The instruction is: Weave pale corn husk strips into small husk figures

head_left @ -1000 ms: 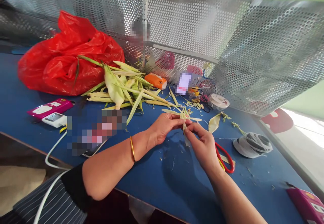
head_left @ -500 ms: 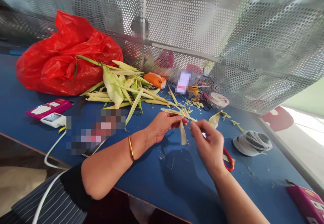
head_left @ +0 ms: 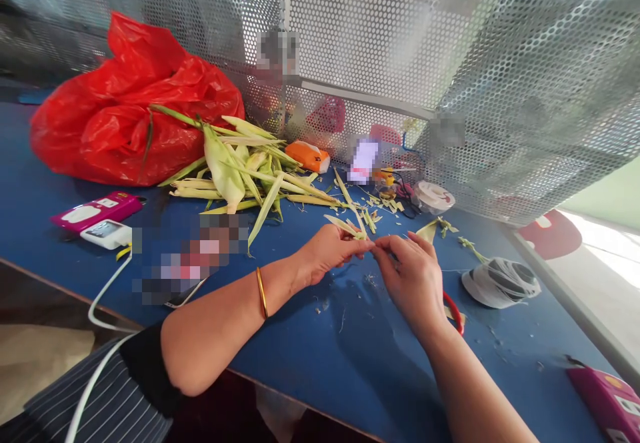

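Between the thumb and fingers of my left hand (head_left: 333, 251) is a small bunch of pale corn husk strips (head_left: 345, 225), with a pointed end sticking out to the upper left. The fingertips of my right hand (head_left: 413, 273) are pinched together and meet my left thumb tip at the bunch; what they grip is too small to make out. From a spool of white thread (head_left: 500, 283) on the right, a thin line runs toward my right hand. Partly hidden behind my right wrist is a red loop handle (head_left: 454, 313).
Behind my left hand lies a heap of corn husks (head_left: 225, 169) against a red plastic bag (head_left: 135, 109). An orange tissue pack (head_left: 306, 156), a lit phone (head_left: 364, 159) and a tape roll (head_left: 434, 197) stand near the perforated metal screen (head_left: 360, 43). Magenta boxes (head_left: 100, 209) flank the blue table.
My right hand has turned, and its fingertips have come in against my left thumb. The husk strip that hung below my left hand no longer shows there.
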`<state>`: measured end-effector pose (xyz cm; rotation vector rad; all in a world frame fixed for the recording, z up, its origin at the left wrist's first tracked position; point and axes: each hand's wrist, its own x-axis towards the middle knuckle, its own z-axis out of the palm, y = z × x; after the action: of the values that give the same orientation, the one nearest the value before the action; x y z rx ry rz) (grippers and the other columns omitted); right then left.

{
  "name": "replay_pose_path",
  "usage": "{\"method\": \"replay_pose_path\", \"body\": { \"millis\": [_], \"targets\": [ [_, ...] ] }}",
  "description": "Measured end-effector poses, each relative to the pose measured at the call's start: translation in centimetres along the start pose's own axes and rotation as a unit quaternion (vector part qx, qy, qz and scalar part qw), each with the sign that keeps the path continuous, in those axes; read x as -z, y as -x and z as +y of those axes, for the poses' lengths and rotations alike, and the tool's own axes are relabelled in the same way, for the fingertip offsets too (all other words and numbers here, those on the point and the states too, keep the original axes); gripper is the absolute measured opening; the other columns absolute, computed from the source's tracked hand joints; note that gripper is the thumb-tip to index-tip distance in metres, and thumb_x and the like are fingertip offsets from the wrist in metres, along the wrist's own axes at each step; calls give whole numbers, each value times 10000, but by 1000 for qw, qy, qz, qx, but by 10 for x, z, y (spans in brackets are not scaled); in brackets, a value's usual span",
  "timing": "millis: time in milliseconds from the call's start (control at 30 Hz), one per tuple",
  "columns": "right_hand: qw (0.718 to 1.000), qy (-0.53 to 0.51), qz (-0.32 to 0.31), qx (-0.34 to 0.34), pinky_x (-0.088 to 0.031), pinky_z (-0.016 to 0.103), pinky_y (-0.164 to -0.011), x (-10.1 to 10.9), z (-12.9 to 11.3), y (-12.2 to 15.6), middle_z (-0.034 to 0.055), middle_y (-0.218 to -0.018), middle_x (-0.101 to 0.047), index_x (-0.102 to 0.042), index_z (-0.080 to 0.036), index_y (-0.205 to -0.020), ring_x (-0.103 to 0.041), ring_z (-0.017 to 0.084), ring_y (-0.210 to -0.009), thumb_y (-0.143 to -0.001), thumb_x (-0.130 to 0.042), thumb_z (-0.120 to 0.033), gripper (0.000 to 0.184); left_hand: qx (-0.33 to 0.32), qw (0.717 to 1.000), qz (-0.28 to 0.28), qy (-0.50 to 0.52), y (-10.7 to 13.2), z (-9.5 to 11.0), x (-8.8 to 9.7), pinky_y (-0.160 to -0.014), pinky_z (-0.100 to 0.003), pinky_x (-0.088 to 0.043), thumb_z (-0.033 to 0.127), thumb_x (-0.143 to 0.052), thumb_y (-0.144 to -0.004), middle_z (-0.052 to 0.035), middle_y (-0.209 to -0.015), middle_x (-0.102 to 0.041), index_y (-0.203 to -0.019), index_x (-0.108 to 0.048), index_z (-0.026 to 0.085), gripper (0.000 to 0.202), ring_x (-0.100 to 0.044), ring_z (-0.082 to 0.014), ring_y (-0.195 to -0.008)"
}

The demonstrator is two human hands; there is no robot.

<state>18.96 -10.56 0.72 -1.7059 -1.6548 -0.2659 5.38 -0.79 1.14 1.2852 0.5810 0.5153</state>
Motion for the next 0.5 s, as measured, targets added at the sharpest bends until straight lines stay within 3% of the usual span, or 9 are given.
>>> {"method": "replay_pose_path", "body": {
  "millis": [200, 333, 400, 500],
  "targets": [
    [1000, -9, 18, -7, -330, 442, -1036, 10, 3, -4, -19, -722, -709, -639, -267, -753, -628, 187, -681, -904, -570, -320, 174, 19, 999, -9, -44, 1, 5, 3, -464, -245, -163, 425, -721, -693, 46, -588, -510, -647, -568, 166, 305, -315, -52, -480],
    [989, -86, -17, -119, -405, 404, -887, 9, 6, -6, -9, -693, -704, -662, -262, -717, -611, 209, -695, -853, -594, -376, 190, 28, 999, -16, -32, 0, 6, 4, -467, -255, -131, 398, -727, -686, 41, -579, -518, -656, -581, 161, 280, -282, -44, -458],
    [963, -169, -52, -203, -423, 365, -780, 7, 7, -7, 11, -714, -710, -694, -249, -712, -613, 226, -733, -838, -596, -461, 266, 25, 999, -30, -29, -1, 5, 5, -469, -260, -119, 395, -731, -690, 21, -604, -551, -700, -623, 147, 271, -274, -42, -459],
    [890, -339, -78, -296, -436, 339, -750, 1, 9, -8, 40, -766, -713, -719, -217, -703, -621, 229, -794, -809, -610, -578, 392, 19, 997, -69, -37, 0, 2, 5, -474, -265, -109, 393, -743, -686, -8, -657, -596, -832, -702, 128, 306, -286, -48, -477]
  ]
}}
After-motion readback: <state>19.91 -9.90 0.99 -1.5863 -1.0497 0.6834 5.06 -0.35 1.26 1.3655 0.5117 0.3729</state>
